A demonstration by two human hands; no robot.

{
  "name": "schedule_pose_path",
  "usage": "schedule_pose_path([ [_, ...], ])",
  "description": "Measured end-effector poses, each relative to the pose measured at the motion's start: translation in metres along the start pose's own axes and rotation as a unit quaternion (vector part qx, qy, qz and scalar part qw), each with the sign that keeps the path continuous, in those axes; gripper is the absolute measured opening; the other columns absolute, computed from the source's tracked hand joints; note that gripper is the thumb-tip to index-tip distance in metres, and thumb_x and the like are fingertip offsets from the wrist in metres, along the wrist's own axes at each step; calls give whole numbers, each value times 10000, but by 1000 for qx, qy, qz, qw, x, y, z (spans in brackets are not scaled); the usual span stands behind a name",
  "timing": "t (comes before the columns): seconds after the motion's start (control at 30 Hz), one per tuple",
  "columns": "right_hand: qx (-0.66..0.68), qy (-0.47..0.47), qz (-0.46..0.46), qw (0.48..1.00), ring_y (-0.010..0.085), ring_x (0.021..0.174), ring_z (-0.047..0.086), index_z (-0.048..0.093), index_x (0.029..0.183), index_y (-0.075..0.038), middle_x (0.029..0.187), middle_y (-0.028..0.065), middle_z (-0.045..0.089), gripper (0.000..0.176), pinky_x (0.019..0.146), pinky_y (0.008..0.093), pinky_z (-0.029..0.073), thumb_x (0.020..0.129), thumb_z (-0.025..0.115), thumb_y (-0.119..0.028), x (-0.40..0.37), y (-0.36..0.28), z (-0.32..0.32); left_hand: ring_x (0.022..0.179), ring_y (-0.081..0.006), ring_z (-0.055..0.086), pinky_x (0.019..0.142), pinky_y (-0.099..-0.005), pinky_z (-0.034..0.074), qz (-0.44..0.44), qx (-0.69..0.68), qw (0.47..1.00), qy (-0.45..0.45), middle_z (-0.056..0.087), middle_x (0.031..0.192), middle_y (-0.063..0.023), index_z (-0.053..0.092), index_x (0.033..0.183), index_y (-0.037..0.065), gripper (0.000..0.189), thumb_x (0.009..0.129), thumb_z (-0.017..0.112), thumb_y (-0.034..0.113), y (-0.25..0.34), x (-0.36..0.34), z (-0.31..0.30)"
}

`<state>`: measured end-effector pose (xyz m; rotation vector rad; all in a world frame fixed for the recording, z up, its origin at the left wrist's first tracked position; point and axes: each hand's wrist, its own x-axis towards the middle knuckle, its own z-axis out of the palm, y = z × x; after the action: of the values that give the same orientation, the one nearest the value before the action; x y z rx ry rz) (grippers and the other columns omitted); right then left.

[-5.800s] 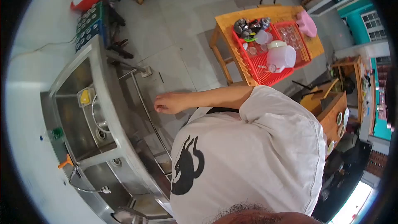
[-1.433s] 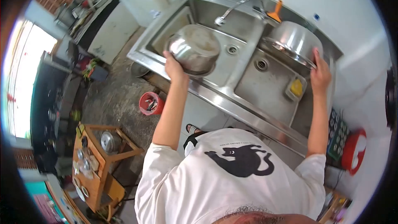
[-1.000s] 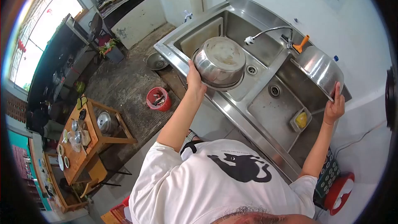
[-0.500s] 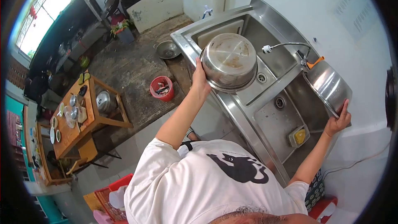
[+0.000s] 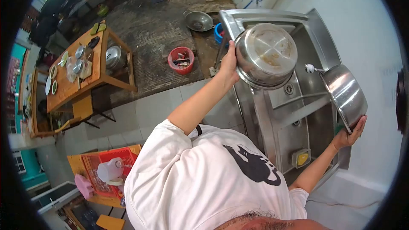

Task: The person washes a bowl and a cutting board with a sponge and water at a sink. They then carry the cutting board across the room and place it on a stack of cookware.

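Steel basin (image 5: 266, 55), held bottom-up by its rim in the left hand (image 5: 229, 67) over the near edge of the double sink (image 5: 269, 121); the right hand (image 5: 351, 133), well apart, grips a second basin (image 5: 347, 96), tilted on its side. Both look rigid, fairly light for their bulk and hard to break, but slick if wet; the rolled rim should give the surest hold, the smooth curved wall a poorer one

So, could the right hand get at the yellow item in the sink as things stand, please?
Probably not, as the right hand is busy holding the tilted steel pot. Otherwise the way looks free: nothing seems to cover the yellow item.
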<state>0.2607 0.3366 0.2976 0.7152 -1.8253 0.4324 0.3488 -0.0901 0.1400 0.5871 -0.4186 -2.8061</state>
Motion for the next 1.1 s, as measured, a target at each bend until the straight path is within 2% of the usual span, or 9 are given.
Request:
schedule_pose_path([
  [0.23, 6, 36, 5, 999, 287, 1206, 577, 587, 1269, 48, 1296, 156, 607, 425, 1080, 387, 436, 849, 599, 117, 39, -52, 100, 1255, -287, 507, 1036, -480, 454, 55, -55, 997, -20, 500, 1393, -115, 462, 1384, 102, 603, 996, 397, 560, 108, -1, -36],
  [0.47, 53, 47, 4, 997, 283, 1211, 572, 568, 1285, 49, 1318, 165, 587, 436, 1076, 383, 440, 858, 569, 136, 79, -159, 201, 1274, -286, 494, 1053, -476, 435, 113, -54, 991, 49, 486, 1410, -115, 456, 1395, 99, 615, 1004, 363, 565, 235, -36, -94],
  [0.53, 122, 53, -2, 991, 288, 1216, 567, 558, 1290, 53, 1323, 170, 581, 429, 1079, 392, 437, 868, 562, 131, 88, -184, 234, 1283, -290, 484, 1048, -478, 436, 159, -49, 976, 140, 487, 1408, -120, 456, 1395, 96, 626, 999, 373, 574, 258, -54, -103],
  [0.63, 205, 57, -18, 977, 312, 1230, 551, 531, 1298, 69, 1320, 183, 575, 400, 1089, 417, 429, 901, 526, 120, 102, -226, 285, 1276, -291, 490, 1054, -471, 429, 208, -83, 968, 114, 496, 1393, -125, 462, 1385, 86, 625, 997, 388, 570, 277, -47, -160],
  [0.67, 270, 45, -9, 962, 320, 1232, 547, 523, 1301, 75, 1313, 187, 577, 392, 1093, 421, 426, 911, 512, 115, 106, -241, 302, 1289, -285, 476, 1065, -457, 418, 236, -82, 959, 134, 497, 1388, -131, 459, 1383, 78, 622, 998, 395, 563, 279, -23, -208],
  [0.73, 365, 27, 4, 931, 324, 1222, 550, 514, 1299, 91, 1311, 198, 572, 365, 1092, 418, 426, 935, 489, 94, 113, -272, 336, 1293, -283, 472, 1068, -455, 416, 239, -98, 955, 146, 493, 1391, -132, 455, 1385, 78, 621, 999, 393, 560, 296, -38, -216],
  [0.9, 328, -9, -43, 944, 300, 1215, 556, 527, 1297, 79, 1328, 194, 561, 357, 1074, 391, 439, 941, 492, 87, 125, -366, 420, 1283, -285, 479, 1061, -462, 424, 268, -124, 940, 173, 474, 1410, -129, 436, 1404, 78, 609, 1012, 378, 539, 340, -61, -244],
  [0.97, 453, -18, -5, 891, 290, 1232, 545, 550, 1294, 48, 1337, 178, 555, 356, 1068, 368, 443, 944, 495, 84, 118, -401, 468, 1278, -284, 482, 1050, -459, 436, 269, -137, 934, 193, 480, 1407, -121, 452, 1395, 75, 598, 1015, 378, 531, 366, -64, -250],
  [1.1, 440, -106, 46, 890, 280, 1260, 523, 562, 1302, 19, 1364, 162, 527, 452, 1071, 371, 439, 875, 492, 147, 94, -481, 536, 1249, -290, 506, 1030, -474, 448, 318, -136, 915, 208, 511, 1376, -125, 490, 1364, 65, 586, 1009, 409, 525, 426, -39, -293],
])
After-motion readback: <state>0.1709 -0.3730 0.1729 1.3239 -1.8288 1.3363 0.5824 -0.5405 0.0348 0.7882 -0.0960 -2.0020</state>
